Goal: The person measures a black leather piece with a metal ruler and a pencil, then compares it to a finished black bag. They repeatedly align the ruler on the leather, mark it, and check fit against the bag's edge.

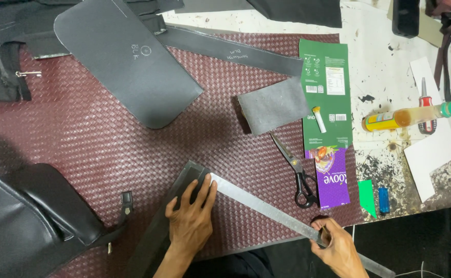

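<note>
My left hand (192, 213) presses flat on a long dark grey strip (156, 231) and on the near end of a steel ruler (266, 208), fingers spread. The ruler runs diagonally toward the lower right over a maroon woven sheet (81, 139). My right hand (336, 247) grips the ruler's lower part near the table edge; whether it also holds a small tool is unclear.
Black-handled scissors (295, 172) lie right of the ruler. Grey pattern pieces (128, 59) and a small grey square (274, 105) rest further up. A flattened green and purple carton (328, 118), a glue bottle (410, 116), a screwdriver (426, 110) and a blue lighter (384, 200) sit right. A black bag (25, 221) lies lower left.
</note>
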